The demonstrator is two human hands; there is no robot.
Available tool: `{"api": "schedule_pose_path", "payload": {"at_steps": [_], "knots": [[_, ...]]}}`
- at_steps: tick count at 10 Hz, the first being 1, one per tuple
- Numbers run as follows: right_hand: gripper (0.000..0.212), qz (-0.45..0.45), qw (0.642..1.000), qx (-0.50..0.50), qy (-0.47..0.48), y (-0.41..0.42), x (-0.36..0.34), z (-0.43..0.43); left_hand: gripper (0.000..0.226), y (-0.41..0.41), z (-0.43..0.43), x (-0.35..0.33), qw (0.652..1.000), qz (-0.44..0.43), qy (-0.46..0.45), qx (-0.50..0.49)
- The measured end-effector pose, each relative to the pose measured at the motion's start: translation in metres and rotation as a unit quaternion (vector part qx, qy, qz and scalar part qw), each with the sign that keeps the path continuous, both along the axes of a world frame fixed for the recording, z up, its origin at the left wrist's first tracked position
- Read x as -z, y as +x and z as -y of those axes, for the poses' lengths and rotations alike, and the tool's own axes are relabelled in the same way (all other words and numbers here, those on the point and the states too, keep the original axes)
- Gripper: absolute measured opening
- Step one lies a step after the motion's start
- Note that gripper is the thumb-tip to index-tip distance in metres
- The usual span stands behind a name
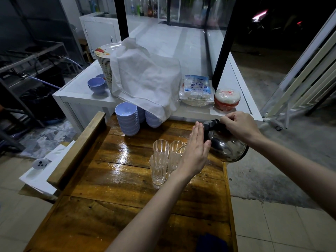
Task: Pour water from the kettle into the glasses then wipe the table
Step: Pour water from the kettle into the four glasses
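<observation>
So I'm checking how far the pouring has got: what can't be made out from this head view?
- Kettle spout and any stream: hidden behind the left hand.
- Rear glasses: partly covered by that hand, fill level unreadable.
- Kettle handle: wrapped by the right hand.
- Stacked plates: mostly under the white cloth.
- Dark blue item: cut off by the bottom edge.

Eatery: stacked bowls, plates, bottles.

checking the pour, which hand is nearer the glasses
Left. The left hand is flat against the kettle, right beside the glasses and overlapping them in view. The right hand grips the kettle's handle, farther right and behind them.
</observation>
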State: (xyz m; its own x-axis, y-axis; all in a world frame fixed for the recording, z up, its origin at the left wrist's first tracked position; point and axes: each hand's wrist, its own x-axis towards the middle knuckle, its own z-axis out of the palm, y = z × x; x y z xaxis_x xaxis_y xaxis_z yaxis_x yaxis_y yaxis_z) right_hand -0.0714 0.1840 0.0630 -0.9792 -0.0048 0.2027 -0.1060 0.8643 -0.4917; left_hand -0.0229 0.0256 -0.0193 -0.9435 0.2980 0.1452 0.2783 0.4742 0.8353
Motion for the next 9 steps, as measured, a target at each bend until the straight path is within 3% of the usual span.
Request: {"api": "schedule_pose_path", "payload": {"at_steps": [4, 7, 9], "knots": [[0.039, -0.004, 1.0, -0.011, -0.008, -0.002, -0.006, -0.002, 0.059, 0.0, 0.0, -0.007, 1.0, -0.008, 0.008, -0.003], [0.04, 0.009, 0.988, 0.083, -0.13, 0.011, 0.02, -0.012, 0.057, -0.004, -0.002, -0.011, 0.999, -0.032, -0.039, 0.015], [0.044, 0.027, 0.955, 0.163, -0.247, 0.03, 0.049, -0.015, 0.057, -0.003, -0.003, -0.008, 0.993, -0.051, -0.099, 0.045]]}}
